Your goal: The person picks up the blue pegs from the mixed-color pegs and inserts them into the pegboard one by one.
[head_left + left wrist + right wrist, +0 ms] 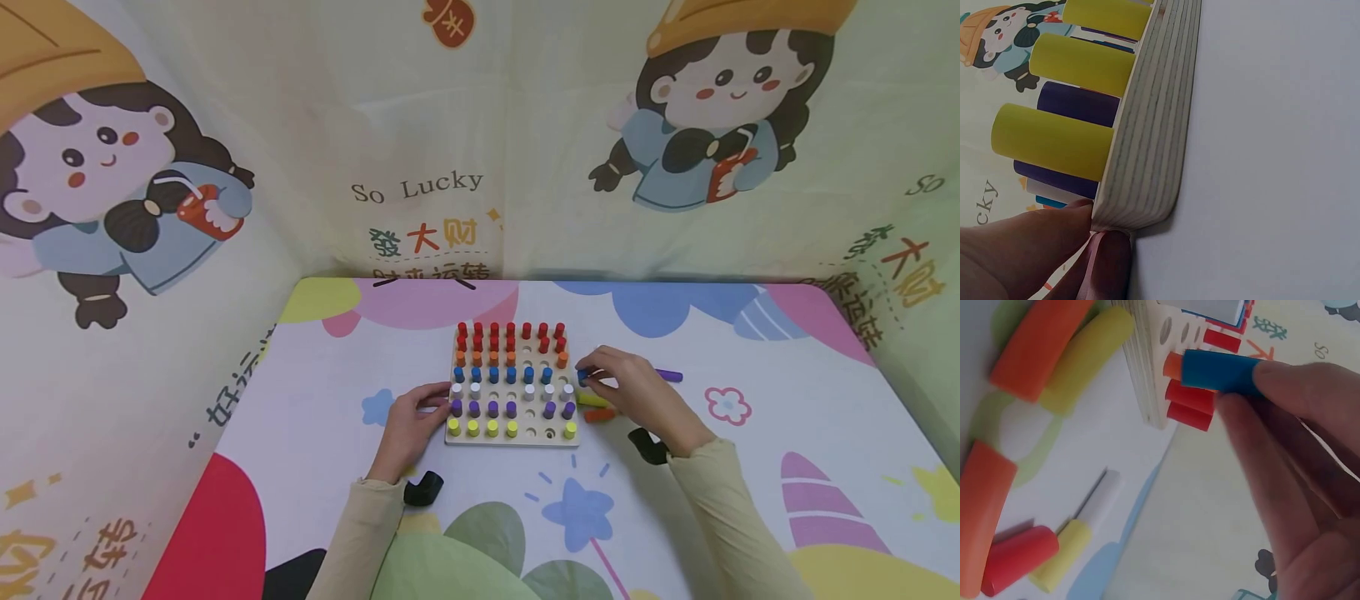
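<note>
A wooden pegboard (517, 442) stands in the middle of the table, with rows of red, orange, blue, white, purple and yellow pegs and some bare holes. My left hand (408, 425) rests at its left side, and the fingertips touch the board's edge near a corner in the left wrist view. Just off the right side, my right hand (637, 392) pinches a blue peg (1219, 372) between thumb and fingers. The peg is raised beside the right end of the blue row. A yellow peg (1054, 140) stands upright at the near left corner.
Loose pegs lie right of the board: a purple peg (670, 376), a yellow peg (592, 400) and an orange peg (598, 414). A red peg (1019, 559) and a white peg (1104, 497) lie there too. Printed cloth walls (420, 125) surround the table.
</note>
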A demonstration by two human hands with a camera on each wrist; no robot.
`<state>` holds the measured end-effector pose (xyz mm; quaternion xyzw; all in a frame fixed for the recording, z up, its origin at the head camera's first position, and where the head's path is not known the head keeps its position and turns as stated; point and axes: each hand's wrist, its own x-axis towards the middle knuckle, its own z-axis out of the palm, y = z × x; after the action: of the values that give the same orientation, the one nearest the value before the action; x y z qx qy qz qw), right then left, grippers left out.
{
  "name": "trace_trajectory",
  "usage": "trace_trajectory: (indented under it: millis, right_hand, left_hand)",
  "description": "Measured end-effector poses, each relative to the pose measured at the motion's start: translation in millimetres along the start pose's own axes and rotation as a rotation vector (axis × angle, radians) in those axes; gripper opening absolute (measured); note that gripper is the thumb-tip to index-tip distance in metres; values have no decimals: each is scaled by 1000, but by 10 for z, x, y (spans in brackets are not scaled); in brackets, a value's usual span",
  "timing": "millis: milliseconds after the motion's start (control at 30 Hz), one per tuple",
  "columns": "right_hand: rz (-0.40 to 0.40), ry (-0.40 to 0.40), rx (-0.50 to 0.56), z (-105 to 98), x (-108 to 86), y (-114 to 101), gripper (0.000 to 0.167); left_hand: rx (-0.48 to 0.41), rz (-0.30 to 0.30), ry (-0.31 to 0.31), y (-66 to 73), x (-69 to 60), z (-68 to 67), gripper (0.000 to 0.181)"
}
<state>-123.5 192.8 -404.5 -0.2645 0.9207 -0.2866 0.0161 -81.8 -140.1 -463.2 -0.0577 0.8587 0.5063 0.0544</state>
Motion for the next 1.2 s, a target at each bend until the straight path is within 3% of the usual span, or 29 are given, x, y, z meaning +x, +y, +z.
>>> trace_trajectory:
  millis: [467,1200]
  right_hand:
    - [-47,19,34,54,108,11,26]
    - [19,-40,58,187,199,5,24]
  left_hand:
    - [-2,3,-5,-3,12,-1,37]
    - [-11,-25,-8,5,7,7,37]
